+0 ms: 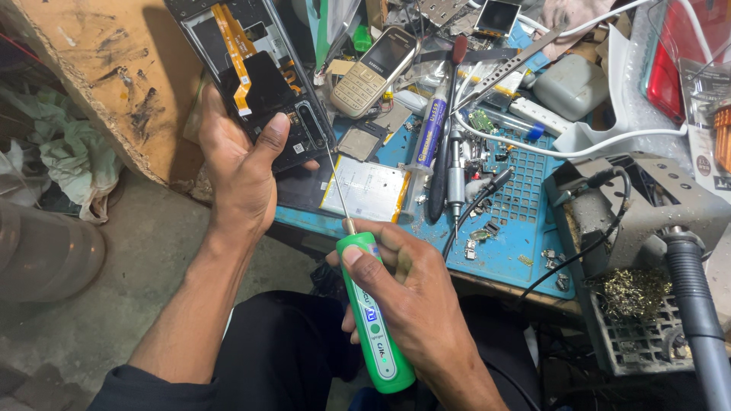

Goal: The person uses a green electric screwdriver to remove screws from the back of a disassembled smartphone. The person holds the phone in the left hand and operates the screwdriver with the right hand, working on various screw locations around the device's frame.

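Opened black phone, orange ribbons exposed; green screwdriver tip touching it.

Free room over bare floor at left — crowded blue mat ahead.

Both forearms were bare from wrist to near the elbow. The left hand and the right hand wore no gloves, rings or watch, and the nails were short. A dark sleeve edge showed by the left elbow at the lower border of the view. The legs were clad in black trousers, creased over the lap.
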